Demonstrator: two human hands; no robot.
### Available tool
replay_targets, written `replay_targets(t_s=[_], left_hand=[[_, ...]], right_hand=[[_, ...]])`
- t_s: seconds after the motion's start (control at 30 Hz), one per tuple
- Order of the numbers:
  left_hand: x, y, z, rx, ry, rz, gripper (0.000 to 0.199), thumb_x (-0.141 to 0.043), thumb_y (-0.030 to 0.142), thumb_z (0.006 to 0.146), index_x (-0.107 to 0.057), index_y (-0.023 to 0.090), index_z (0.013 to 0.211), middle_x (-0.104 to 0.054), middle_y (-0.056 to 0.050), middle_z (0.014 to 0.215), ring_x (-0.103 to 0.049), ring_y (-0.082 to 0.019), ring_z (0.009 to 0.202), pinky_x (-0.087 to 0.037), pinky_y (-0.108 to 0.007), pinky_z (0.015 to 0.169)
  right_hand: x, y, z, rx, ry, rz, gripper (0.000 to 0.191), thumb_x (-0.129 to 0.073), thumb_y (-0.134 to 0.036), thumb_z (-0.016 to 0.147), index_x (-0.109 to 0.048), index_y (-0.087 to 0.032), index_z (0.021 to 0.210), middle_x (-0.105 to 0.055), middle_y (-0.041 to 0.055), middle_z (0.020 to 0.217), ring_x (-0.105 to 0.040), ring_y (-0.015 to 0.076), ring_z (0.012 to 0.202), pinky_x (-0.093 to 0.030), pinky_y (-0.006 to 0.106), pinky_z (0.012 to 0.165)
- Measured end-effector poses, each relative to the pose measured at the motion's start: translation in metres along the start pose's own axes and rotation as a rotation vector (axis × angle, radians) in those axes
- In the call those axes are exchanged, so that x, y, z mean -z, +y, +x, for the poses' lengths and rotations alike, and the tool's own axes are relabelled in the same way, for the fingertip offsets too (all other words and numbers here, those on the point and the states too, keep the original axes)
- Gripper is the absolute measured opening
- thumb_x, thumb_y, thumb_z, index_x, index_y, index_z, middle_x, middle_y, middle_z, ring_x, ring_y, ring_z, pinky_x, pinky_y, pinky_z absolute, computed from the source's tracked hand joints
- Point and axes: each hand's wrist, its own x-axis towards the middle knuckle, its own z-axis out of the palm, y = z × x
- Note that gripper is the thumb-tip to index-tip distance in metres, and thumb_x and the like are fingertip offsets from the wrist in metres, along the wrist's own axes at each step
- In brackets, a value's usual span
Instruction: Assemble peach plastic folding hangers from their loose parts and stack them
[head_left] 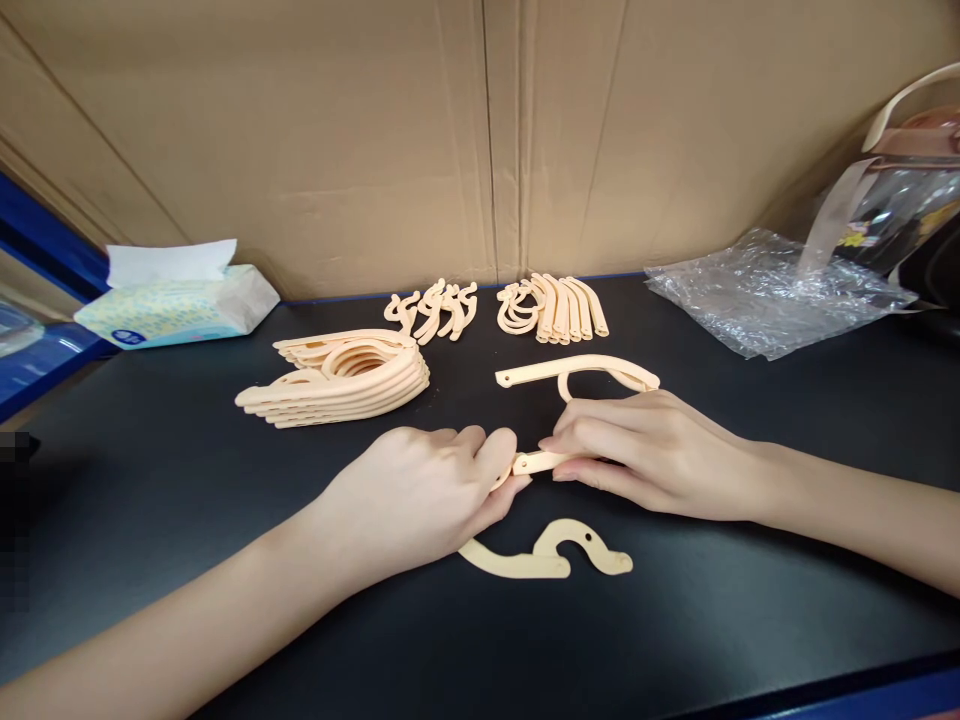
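Observation:
My left hand (431, 485) is closed, its thumb and fingers pinching a small cream plastic piece (500, 481) mostly hidden by the fingers. Close on its right, my right hand (649, 455) pinches a cream plastic strip (536, 462) with a hole at its end. The two held pieces meet or overlap between the hands. Below them lies a curved hook-shaped cream part (517, 565), partly under my left hand. Just beyond my right hand rests a cream arm piece (574, 369) with a curved part beside it.
A stack of cream hanger-like pieces (337, 385) sits at the left. Behind are small hook parts (442, 308), rings (517, 308) and curved strips (566, 305). A tissue pack (176, 305) stands back left; clear plastic wrap (776, 295) and a bottle (892, 205) are back right. Cardboard (322, 150) walls the rear.

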Motion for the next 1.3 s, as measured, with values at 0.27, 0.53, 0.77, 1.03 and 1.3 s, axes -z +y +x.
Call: replay_targets(t_s=[0.27,0.53,0.77,1.03,1.3], left_hand=[[-0.0004,-0.0016,0.0003,0.0,0.088,-0.036,0.025,-0.037,0.025,0.095,-0.043,0.02,0.071,-0.048,0.005,0.056,-0.053,-0.012,0.043,-0.026,-0.028,0.042],[-0.0017,-0.0019,-0.0004,0.015,0.14,-0.08,0.024,-0.045,0.027,0.092,-0.043,0.02,0.069,-0.045,0.006,0.057,-0.05,-0.01,0.045,-0.027,-0.027,0.043],[-0.0002,-0.0015,-0.0009,0.009,0.153,-0.091,0.024,-0.048,0.026,0.091,-0.043,0.02,0.068,-0.044,0.006,0.057,-0.049,-0.01,0.046,-0.027,-0.027,0.043],[-0.001,-0.0011,-0.0004,0.012,0.142,-0.123,0.025,-0.047,0.026,0.091,-0.045,0.02,0.067,-0.043,0.006,0.056,-0.049,-0.01,0.045,-0.027,-0.027,0.043],[-0.001,-0.0013,-0.0006,0.016,0.135,-0.143,0.026,-0.046,0.026,0.092,-0.045,0.019,0.066,-0.043,0.006,0.055,-0.048,-0.01,0.045,-0.027,-0.026,0.043]], right_hand=[[-0.0003,0.0003,-0.0011,0.008,-0.011,-0.037,0.024,-0.041,-0.027,0.099,-0.06,-0.014,0.096,-0.06,0.002,0.082,-0.053,0.0092,0.064,-0.04,0.021,0.057],[0.0002,-0.0001,-0.0004,0.015,-0.018,-0.056,0.022,-0.041,-0.026,0.099,-0.059,-0.015,0.097,-0.06,0.001,0.082,-0.052,0.0094,0.063,-0.04,0.021,0.056],[-0.0001,-0.001,-0.0014,0.011,-0.02,-0.076,0.023,-0.041,-0.028,0.099,-0.06,-0.016,0.094,-0.059,0.0003,0.079,-0.051,0.0093,0.061,-0.039,0.022,0.055],[0.0008,-0.0006,0.0,0.011,-0.03,-0.064,0.023,-0.039,-0.028,0.099,-0.059,-0.016,0.097,-0.06,0.0007,0.081,-0.053,0.0092,0.063,-0.04,0.021,0.057],[0.001,-0.0008,-0.0004,0.013,-0.03,-0.067,0.024,-0.039,-0.028,0.1,-0.059,-0.015,0.096,-0.06,0.0009,0.081,-0.054,0.0089,0.063,-0.039,0.02,0.055]])
